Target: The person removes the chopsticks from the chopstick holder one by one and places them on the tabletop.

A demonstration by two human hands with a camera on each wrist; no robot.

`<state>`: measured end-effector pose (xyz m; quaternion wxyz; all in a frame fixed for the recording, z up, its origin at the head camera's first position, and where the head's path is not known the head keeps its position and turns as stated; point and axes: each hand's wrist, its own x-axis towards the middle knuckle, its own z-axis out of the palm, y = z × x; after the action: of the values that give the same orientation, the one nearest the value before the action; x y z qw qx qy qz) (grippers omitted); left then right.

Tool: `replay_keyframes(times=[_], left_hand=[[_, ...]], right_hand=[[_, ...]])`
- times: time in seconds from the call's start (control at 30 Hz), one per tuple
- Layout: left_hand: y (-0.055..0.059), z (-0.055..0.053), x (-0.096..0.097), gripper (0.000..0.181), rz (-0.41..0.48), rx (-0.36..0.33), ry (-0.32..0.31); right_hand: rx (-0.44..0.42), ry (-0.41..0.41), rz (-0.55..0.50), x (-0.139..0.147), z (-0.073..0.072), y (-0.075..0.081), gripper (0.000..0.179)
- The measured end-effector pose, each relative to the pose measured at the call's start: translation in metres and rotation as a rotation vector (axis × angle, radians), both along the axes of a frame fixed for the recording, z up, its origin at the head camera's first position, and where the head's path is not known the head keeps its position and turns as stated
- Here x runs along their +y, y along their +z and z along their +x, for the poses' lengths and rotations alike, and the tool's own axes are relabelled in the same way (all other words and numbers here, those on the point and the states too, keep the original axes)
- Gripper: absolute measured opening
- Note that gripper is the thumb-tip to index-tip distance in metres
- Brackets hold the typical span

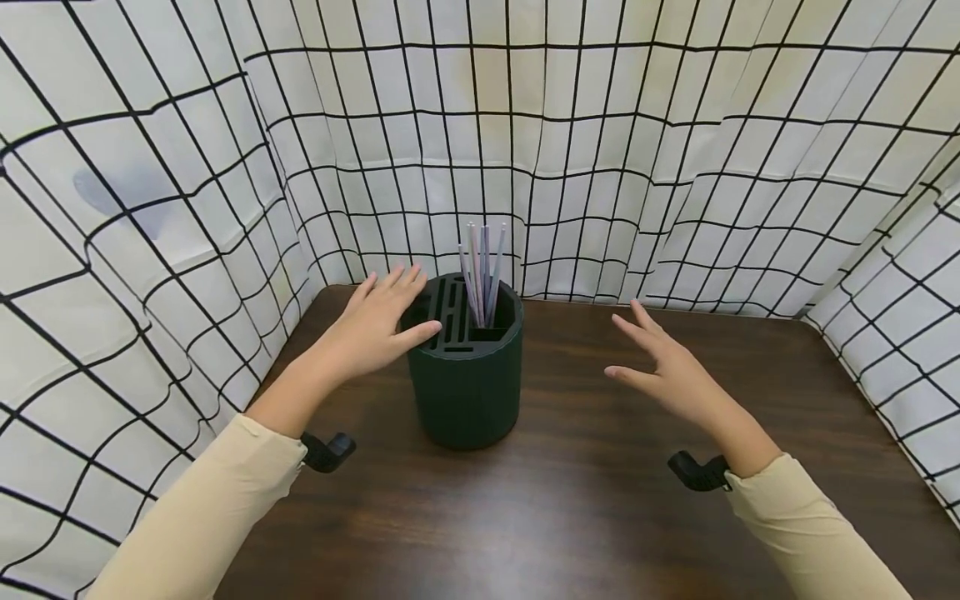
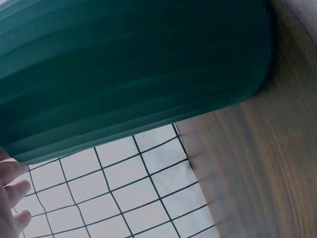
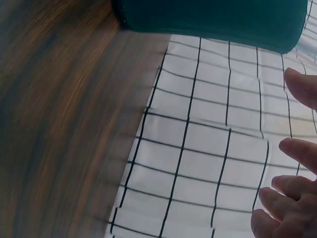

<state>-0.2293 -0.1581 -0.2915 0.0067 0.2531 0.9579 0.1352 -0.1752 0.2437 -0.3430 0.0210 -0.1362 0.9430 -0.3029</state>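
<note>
Slotted knife block [image 1: 467, 398], dark green: beside the left hand [image 1: 381, 323], fingers spread, contact unclear; well apart from the right hand [image 1: 671, 371], fingers extended, unladen. Thin sticks [image 1: 484, 271] already stand inside; visible slots [image 1: 453, 310] look unfilled, any further loading seemingly outstanding.

Just right of my left hand [image 1: 375, 327], the green holder [image 1: 468, 400] blocks the way, sticks [image 1: 484, 275] rising from it. Between it and my right hand [image 1: 673, 373] I can pass over the tabletop [image 1: 592, 467]; beyond both hands, gridded cloth [image 1: 600, 150] bars me.
</note>
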Motion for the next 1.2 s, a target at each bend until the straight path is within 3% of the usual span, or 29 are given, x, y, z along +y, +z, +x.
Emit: replay_keyframes(times=[0.2,0.5,0.7,0.97,1.2], left_hand=[[0.000,0.001,0.006,0.082,-0.008,-0.008,-0.029],[-0.001,0.002,0.013,0.083,-0.027,-0.013,-0.056],[-0.003,0.006,0.017,0.081,-0.015,-0.030,-0.089],[-0.010,0.008,0.019,0.074,0.003,0.000,-0.109],[-0.021,0.005,0.020,0.067,0.015,0.081,-0.123]], right_hand=[[0.018,0.048,0.028,-0.013,-0.005,0.016,0.080],[0.096,0.175,0.042,-0.056,-0.018,0.041,0.082],[0.109,0.227,0.008,-0.080,-0.022,0.046,0.083],[0.153,0.218,-0.072,-0.099,-0.028,0.052,0.075],[0.224,0.269,-0.151,-0.116,-0.037,0.052,0.067]])
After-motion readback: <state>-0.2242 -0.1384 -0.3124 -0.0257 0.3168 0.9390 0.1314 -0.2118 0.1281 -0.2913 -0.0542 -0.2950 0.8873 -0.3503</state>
